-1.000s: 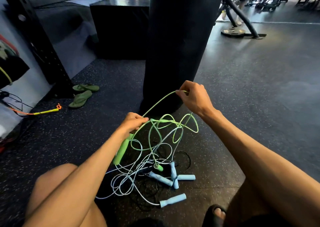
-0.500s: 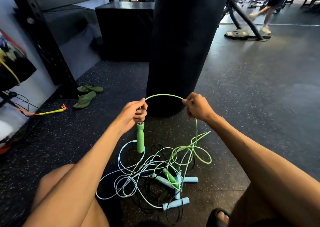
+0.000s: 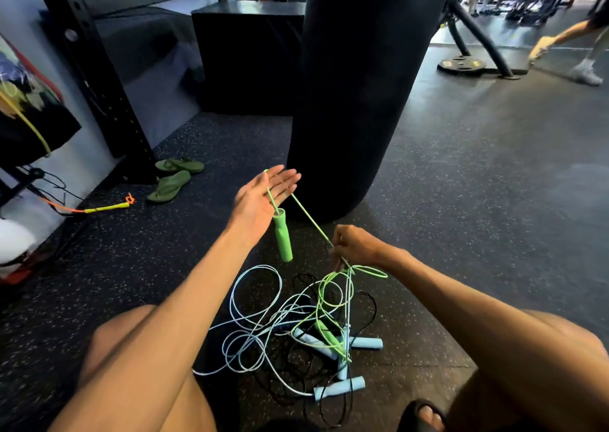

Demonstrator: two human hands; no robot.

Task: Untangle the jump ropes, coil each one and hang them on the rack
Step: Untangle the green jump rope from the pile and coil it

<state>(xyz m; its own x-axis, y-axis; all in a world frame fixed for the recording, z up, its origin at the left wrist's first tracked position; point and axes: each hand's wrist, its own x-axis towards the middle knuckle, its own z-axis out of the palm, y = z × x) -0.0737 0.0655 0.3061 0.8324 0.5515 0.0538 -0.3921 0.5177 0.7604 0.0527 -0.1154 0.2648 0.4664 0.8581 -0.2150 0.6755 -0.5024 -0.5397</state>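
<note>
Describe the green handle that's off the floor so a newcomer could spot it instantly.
Start at the big black punching bag. Just in front of its base, the left hand is open and flat, with green cord draped over it. The green handle dangles below that palm, the only handle in the air; the blue handles lie on the floor.

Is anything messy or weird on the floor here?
Yes. The ropes, green, blue and black, lie in one knotted heap on the floor between the knees. The left hand is open, with the green cord draped over it and a green handle dangling. The right hand pinches the cord.
</note>
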